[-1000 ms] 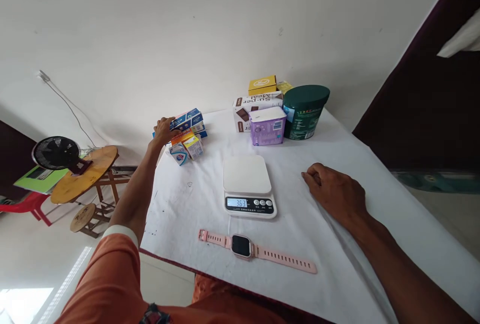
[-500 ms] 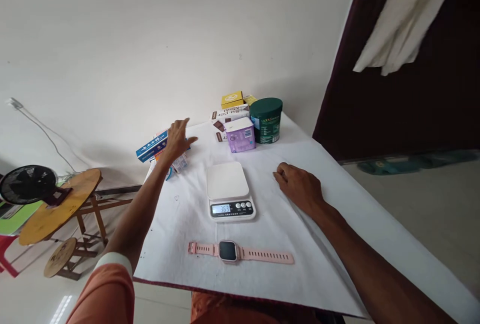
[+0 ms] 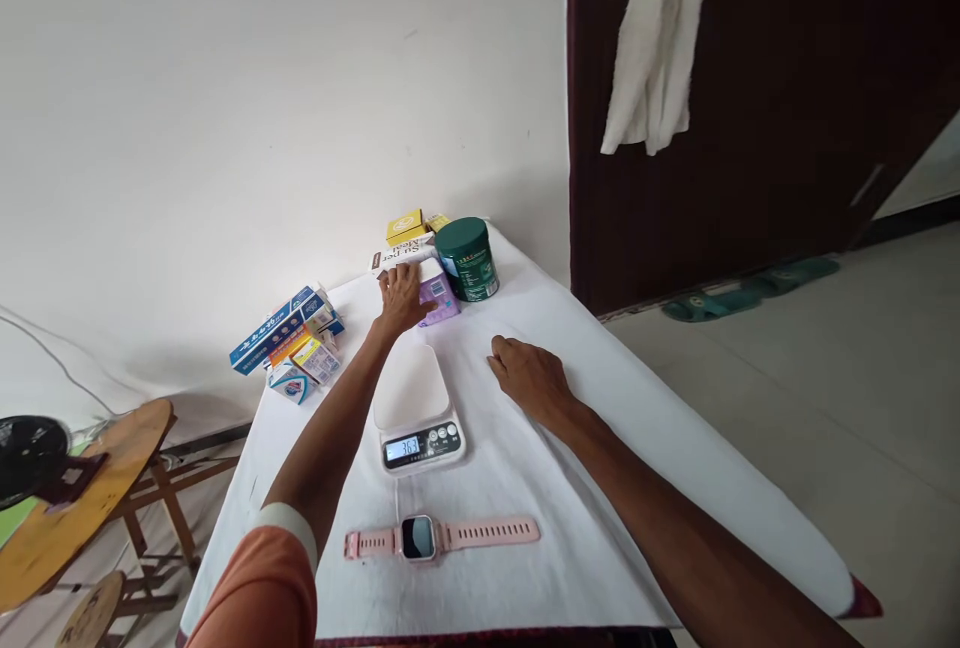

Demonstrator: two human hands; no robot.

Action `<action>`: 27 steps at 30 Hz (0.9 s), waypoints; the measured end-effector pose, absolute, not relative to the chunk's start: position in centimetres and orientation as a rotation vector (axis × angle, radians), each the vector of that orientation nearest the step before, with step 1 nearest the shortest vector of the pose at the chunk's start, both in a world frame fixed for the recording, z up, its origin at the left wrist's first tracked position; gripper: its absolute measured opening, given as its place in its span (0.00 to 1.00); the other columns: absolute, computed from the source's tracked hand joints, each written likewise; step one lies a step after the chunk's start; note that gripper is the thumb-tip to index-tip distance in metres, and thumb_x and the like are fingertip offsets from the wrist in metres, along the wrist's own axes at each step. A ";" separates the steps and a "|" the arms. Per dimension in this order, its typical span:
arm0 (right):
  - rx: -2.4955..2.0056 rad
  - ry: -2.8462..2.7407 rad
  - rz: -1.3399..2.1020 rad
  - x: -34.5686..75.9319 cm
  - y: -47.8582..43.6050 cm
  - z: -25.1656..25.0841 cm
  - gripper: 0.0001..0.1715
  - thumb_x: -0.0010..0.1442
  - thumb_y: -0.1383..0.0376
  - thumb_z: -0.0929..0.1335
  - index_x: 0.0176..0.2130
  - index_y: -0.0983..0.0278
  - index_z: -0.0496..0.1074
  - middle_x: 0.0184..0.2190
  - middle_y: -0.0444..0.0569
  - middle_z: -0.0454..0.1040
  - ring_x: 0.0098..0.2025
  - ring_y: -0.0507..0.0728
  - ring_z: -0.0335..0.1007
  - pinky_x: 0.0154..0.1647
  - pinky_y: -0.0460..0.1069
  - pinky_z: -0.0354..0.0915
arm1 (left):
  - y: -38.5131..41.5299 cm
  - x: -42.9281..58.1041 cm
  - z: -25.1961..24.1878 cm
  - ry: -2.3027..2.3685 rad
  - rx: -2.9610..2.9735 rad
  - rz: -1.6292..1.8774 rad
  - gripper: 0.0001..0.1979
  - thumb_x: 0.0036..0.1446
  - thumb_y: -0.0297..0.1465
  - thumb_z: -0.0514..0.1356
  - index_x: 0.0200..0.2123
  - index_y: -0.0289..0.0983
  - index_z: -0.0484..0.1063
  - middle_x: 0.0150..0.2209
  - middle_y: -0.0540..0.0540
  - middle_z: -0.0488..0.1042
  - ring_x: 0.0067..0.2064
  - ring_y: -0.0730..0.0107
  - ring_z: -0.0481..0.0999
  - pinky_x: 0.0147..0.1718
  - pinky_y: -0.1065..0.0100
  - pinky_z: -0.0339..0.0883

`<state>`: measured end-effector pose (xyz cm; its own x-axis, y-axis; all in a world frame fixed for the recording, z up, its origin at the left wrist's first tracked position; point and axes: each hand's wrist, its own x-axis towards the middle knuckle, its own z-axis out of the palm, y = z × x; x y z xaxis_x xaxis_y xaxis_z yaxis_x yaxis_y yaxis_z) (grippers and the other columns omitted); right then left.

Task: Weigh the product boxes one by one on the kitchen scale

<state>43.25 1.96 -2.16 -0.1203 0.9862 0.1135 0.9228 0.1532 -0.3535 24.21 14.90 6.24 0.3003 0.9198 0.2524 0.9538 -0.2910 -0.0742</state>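
My left hand [image 3: 403, 301] is at the left side of a purple package [image 3: 441, 301] with a white top. Its fingers are spread and the thumb points right across the package's front; a firm hold cannot be made out. My right hand [image 3: 531, 375] rests on the white cloth with curled fingers, nothing visible in it. Between my arms sits a white kitchen scale [image 3: 414, 393] with a bare platform, its lit display [image 3: 403, 449] reading 363. A pink-strapped smartwatch [image 3: 418, 538] lies flat in front of the scale.
A green lidded tub [image 3: 468, 263], a white "Super Meal" box [image 3: 403, 250] and a yellow box [image 3: 406, 226] stand at the back. Several small cartons, one long and blue [image 3: 276, 330], are piled at the left edge. A fan [image 3: 34, 463] stands on a wooden table [image 3: 120, 453].
My left hand has moved right, from above the piled cartons to the purple package. My right hand stays curled on the cloth. The whole view has shifted towards the right.
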 end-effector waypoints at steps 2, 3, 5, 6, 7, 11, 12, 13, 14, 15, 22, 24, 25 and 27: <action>-1.840 -2.119 0.287 43.2 2.0 -2.2 0.11 0.74 0.65 0.60 0.45 0.62 0.71 0.44 0.55 0.82 0.44 0.60 0.80 0.34 0.50 0.56 | 15.0 24.1 6.3 -1.751 -2.336 -0.246 0.37 0.50 0.38 0.75 0.59 0.38 0.63 0.60 0.32 0.66 0.63 0.38 0.65 0.60 0.43 0.58; -1.842 -2.117 0.290 43.2 2.0 -2.2 0.11 0.74 0.65 0.60 0.45 0.62 0.71 0.44 0.55 0.82 0.44 0.60 0.80 0.34 0.50 0.57 | 15.1 24.1 6.4 -1.763 -2.336 -0.257 0.37 0.48 0.38 0.76 0.57 0.39 0.64 0.60 0.32 0.66 0.62 0.38 0.65 0.60 0.42 0.59; -1.842 -2.114 0.295 43.2 2.0 -2.3 0.11 0.74 0.65 0.60 0.46 0.62 0.71 0.45 0.55 0.82 0.45 0.60 0.80 0.34 0.50 0.57 | 14.9 23.9 6.6 -1.791 -2.349 -0.307 0.37 0.45 0.38 0.77 0.55 0.40 0.65 0.59 0.33 0.66 0.62 0.37 0.65 0.59 0.41 0.60; -1.842 -2.112 0.298 43.3 2.0 -2.3 0.11 0.74 0.65 0.60 0.46 0.62 0.71 0.45 0.55 0.82 0.45 0.60 0.80 0.34 0.50 0.56 | 14.7 23.7 6.9 -1.808 -2.356 -0.351 0.37 0.45 0.38 0.78 0.54 0.41 0.65 0.58 0.34 0.66 0.63 0.37 0.65 0.58 0.41 0.62; -1.842 -2.109 0.300 43.3 2.0 -2.3 0.11 0.74 0.65 0.60 0.46 0.62 0.71 0.45 0.55 0.82 0.45 0.60 0.80 0.34 0.50 0.56 | 14.4 23.4 7.2 -1.821 -2.359 -0.411 0.36 0.45 0.38 0.78 0.54 0.41 0.65 0.58 0.34 0.66 0.63 0.37 0.65 0.57 0.41 0.63; -1.833 -2.100 0.319 43.3 1.9 -2.1 0.13 0.74 0.65 0.59 0.46 0.62 0.72 0.47 0.54 0.82 0.45 0.60 0.79 0.34 0.51 0.54 | 12.0 21.1 9.7 -1.750 -2.386 -0.653 0.36 0.45 0.35 0.77 0.54 0.40 0.65 0.57 0.36 0.69 0.60 0.43 0.70 0.55 0.47 0.68; -1.829 -2.097 0.320 43.3 1.8 -2.1 0.13 0.74 0.65 0.59 0.46 0.63 0.72 0.47 0.55 0.82 0.45 0.60 0.79 0.34 0.51 0.54 | 11.0 20.2 10.5 -1.719 -2.415 -0.672 0.35 0.45 0.36 0.77 0.53 0.40 0.65 0.54 0.38 0.71 0.57 0.46 0.72 0.54 0.48 0.69; -1.827 -2.094 0.320 43.3 1.8 -2.1 0.13 0.74 0.64 0.59 0.46 0.63 0.72 0.46 0.55 0.82 0.45 0.61 0.79 0.34 0.52 0.53 | 9.8 19.4 11.4 -1.704 -2.448 -0.669 0.34 0.45 0.37 0.76 0.53 0.40 0.66 0.51 0.41 0.73 0.53 0.49 0.74 0.53 0.50 0.71; -1.828 -2.090 0.319 43.3 1.9 -2.1 0.13 0.74 0.64 0.60 0.45 0.62 0.72 0.46 0.55 0.82 0.44 0.61 0.78 0.34 0.52 0.52 | 8.6 18.5 12.2 -1.706 -2.480 -0.650 0.32 0.46 0.40 0.76 0.52 0.41 0.67 0.49 0.43 0.75 0.50 0.51 0.76 0.50 0.51 0.72; -1.831 -2.086 0.316 43.3 1.9 -2.2 0.12 0.74 0.64 0.60 0.45 0.62 0.72 0.46 0.55 0.82 0.44 0.61 0.78 0.33 0.52 0.52 | 7.3 17.6 13.0 -1.715 -2.511 -0.619 0.31 0.47 0.42 0.75 0.51 0.41 0.68 0.47 0.45 0.76 0.48 0.53 0.76 0.48 0.52 0.73; -1.814 -2.049 0.295 43.1 2.0 -2.8 0.11 0.72 0.65 0.61 0.42 0.62 0.72 0.44 0.54 0.82 0.41 0.60 0.76 0.33 0.52 0.50 | 1.6 14.1 12.3 -1.773 -2.606 -0.420 0.33 0.46 0.47 0.76 0.50 0.40 0.71 0.47 0.44 0.77 0.48 0.51 0.78 0.49 0.51 0.73; -1.807 -2.038 0.305 43.1 2.0 -3.0 0.11 0.71 0.65 0.61 0.42 0.61 0.72 0.44 0.54 0.82 0.41 0.60 0.76 0.34 0.52 0.50 | 1.3 13.8 11.0 -1.760 -2.654 -0.404 0.34 0.47 0.49 0.75 0.52 0.40 0.70 0.49 0.42 0.77 0.49 0.50 0.78 0.50 0.50 0.73; -1.804 -2.035 0.311 43.1 2.0 -3.0 0.11 0.71 0.65 0.61 0.41 0.62 0.72 0.43 0.53 0.82 0.41 0.60 0.76 0.34 0.52 0.50 | 1.3 13.8 10.5 -1.753 -2.673 -0.414 0.34 0.49 0.50 0.74 0.53 0.40 0.70 0.50 0.41 0.77 0.50 0.49 0.78 0.51 0.50 0.73; -1.801 -2.031 0.323 43.1 2.0 -3.1 0.11 0.71 0.66 0.61 0.41 0.62 0.72 0.43 0.53 0.82 0.41 0.60 0.75 0.34 0.52 0.50 | 1.1 13.7 9.8 -1.726 -2.693 -0.467 0.36 0.52 0.51 0.73 0.57 0.40 0.69 0.53 0.40 0.75 0.54 0.49 0.77 0.54 0.50 0.72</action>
